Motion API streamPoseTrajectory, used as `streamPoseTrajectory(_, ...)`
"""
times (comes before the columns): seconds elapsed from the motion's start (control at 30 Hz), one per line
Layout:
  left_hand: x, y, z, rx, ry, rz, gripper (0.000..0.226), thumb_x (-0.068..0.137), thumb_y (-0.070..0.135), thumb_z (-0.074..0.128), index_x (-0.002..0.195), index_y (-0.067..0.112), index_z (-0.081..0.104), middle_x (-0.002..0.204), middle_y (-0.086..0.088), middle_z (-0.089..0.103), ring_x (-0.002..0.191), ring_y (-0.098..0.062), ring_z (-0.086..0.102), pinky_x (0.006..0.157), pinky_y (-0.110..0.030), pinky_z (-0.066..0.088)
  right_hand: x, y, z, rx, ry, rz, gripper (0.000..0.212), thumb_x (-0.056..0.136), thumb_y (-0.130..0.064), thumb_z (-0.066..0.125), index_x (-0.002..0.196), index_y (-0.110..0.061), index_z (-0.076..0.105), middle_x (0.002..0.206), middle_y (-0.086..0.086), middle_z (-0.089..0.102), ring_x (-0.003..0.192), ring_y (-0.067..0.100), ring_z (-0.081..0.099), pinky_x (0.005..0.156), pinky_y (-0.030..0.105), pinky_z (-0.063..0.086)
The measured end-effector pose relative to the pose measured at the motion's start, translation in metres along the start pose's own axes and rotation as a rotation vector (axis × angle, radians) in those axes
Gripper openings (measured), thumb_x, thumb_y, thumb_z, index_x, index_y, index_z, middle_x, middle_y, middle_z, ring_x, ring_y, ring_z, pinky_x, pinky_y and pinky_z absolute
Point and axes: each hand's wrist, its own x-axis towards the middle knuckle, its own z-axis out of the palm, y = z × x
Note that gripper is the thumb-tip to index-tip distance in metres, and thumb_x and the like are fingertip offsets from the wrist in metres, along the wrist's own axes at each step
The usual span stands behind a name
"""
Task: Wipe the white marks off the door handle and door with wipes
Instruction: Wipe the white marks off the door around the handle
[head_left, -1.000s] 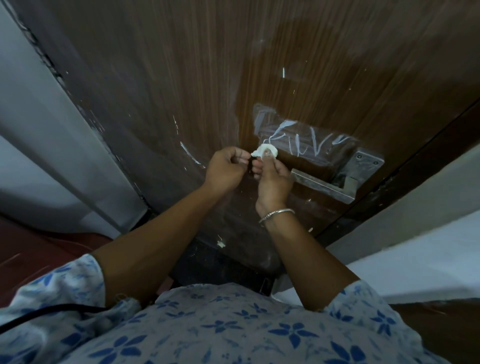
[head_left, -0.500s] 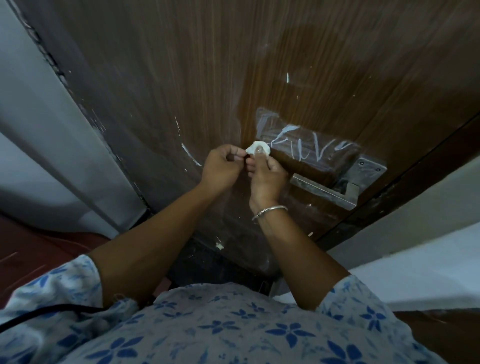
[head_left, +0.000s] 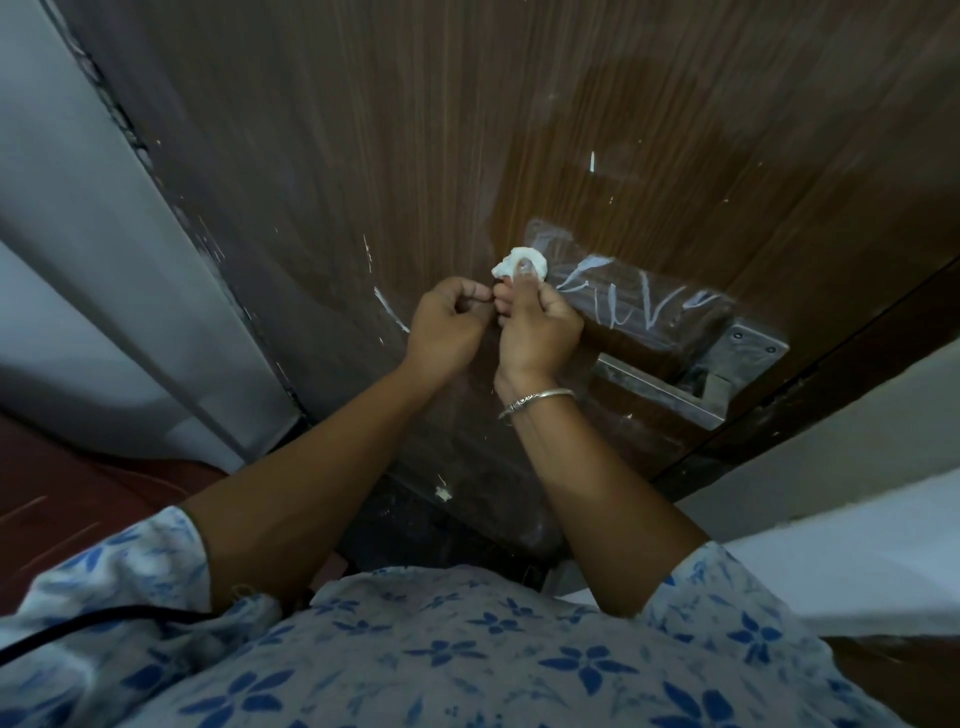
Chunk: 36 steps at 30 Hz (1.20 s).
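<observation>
Several white marks (head_left: 639, 299) streak the door (head_left: 415, 130) above the handle (head_left: 660, 387); the right hand (head_left: 540, 327) pinches a tiny wadded wipe (head_left: 519, 264) beside them, left hand (head_left: 449, 327) curled empty. It could slip or smear.

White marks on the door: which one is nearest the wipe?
The scribbled lines above the door handle, right of the wipe pinched in the right hand; the slanted stroke and short dash lie farther off.

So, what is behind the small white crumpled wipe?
The brown wooden door, beside white scribbled marks. The right hand pinches the wipe; any marks directly under it are hidden.
</observation>
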Motion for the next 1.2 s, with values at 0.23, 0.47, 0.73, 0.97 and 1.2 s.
streamPoseTrajectory(0.23, 0.000, -0.002, -0.004, 0.010, 0.062, -0.005, 0.021, 0.082, -0.002, 0.056, 0.095, 0.013, 0.055, 0.074, 0.003, 0.055, 0.071, -0.010, 0.053, 0.074, -0.032, 0.047, -0.006, 0.012, -0.008, -0.082, 0.043, 0.016, 0.026, 0.089, -0.024, 0.062, 0.064, -0.017, 0.066, 0.058, -0.004, 0.063, 0.053, 0.004, 0.053, 0.059, 0.027, 0.046)
streamPoseTrajectory(0.47, 0.001, 0.003, -0.011, 0.028, 0.059, 0.043, 0.028, 0.083, -0.003, 0.053, 0.083, 0.025, 0.053, 0.073, 0.003, 0.054, 0.067, -0.010, 0.051, 0.072, -0.036, 0.046, -0.004, -0.021, 0.017, 0.015, 0.039, -0.042, 0.024, 0.089, -0.028, 0.061, 0.072, -0.013, 0.069, 0.059, -0.005, 0.066, 0.051, 0.000, 0.058, 0.051, 0.021, 0.047)
streamPoseTrajectory(0.73, -0.001, 0.001, -0.016, 0.030, 0.087, 0.026, 0.023, 0.083, -0.001, 0.052, 0.098, 0.017, 0.052, 0.077, 0.002, 0.054, 0.078, -0.017, 0.053, 0.076, -0.034, 0.046, -0.012, -0.011, 0.001, -0.036, 0.040, 0.014, 0.025, 0.091, -0.024, 0.060, 0.081, -0.003, 0.070, 0.063, 0.002, 0.064, 0.051, 0.008, 0.054, 0.051, 0.026, 0.042)
streamPoseTrajectory(0.97, -0.003, 0.005, -0.013, 0.035, 0.077, 0.040, 0.021, 0.086, 0.002, 0.052, 0.098, 0.019, 0.050, 0.085, -0.008, 0.056, 0.080, -0.020, 0.054, 0.078, -0.037, 0.048, -0.003, -0.041, 0.012, -0.016, 0.017, -0.110, 0.024, 0.091, -0.024, 0.060, 0.075, -0.007, 0.069, 0.060, 0.000, 0.065, 0.048, 0.006, 0.056, 0.045, 0.017, 0.043)
streamPoseTrajectory(1.2, -0.002, 0.010, -0.019, -0.007, 0.085, 0.039, 0.022, 0.085, 0.002, 0.054, 0.098, 0.019, 0.052, 0.082, -0.003, 0.057, 0.074, -0.014, 0.055, 0.068, -0.030, 0.047, -0.002, -0.047, -0.016, -0.056, 0.084, -0.169, 0.029, 0.090, -0.021, 0.061, 0.061, -0.020, 0.064, 0.046, -0.005, 0.059, 0.037, 0.004, 0.050, 0.040, 0.017, 0.041)
